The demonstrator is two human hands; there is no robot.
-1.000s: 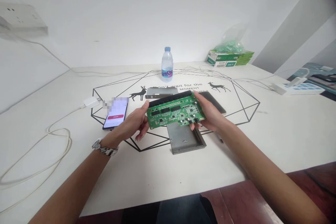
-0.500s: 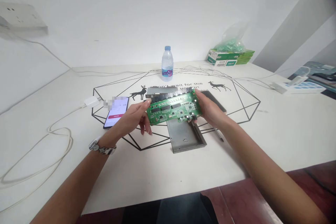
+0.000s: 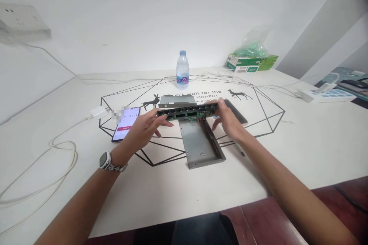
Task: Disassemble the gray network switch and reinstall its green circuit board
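Observation:
Between my two hands I hold a green circuit board (image 3: 188,113) with a row of black port sockets along the edge facing me. My left hand (image 3: 149,124) pinches its left end, thumb near the sockets. At the right end, my right hand (image 3: 225,118) grips it with thumb and fingers. Beneath the board, a grey metal case (image 3: 201,145) lies on the table with its open side up, its far part hidden by the board. Just behind stands a flat grey metal piece (image 3: 176,101), partly covered.
A lit phone (image 3: 126,124) lies left of my left hand, plugged to a white cable. A dark flat device (image 3: 237,113) and a thin pen-like tool (image 3: 240,149) lie by my right hand. Behind are a water bottle (image 3: 182,71), green boxes (image 3: 251,63) and a power strip (image 3: 326,95).
The board has tilted, so its port edge now faces me and its green face is mostly turned away. Both hands have turned with it and still hold its ends.

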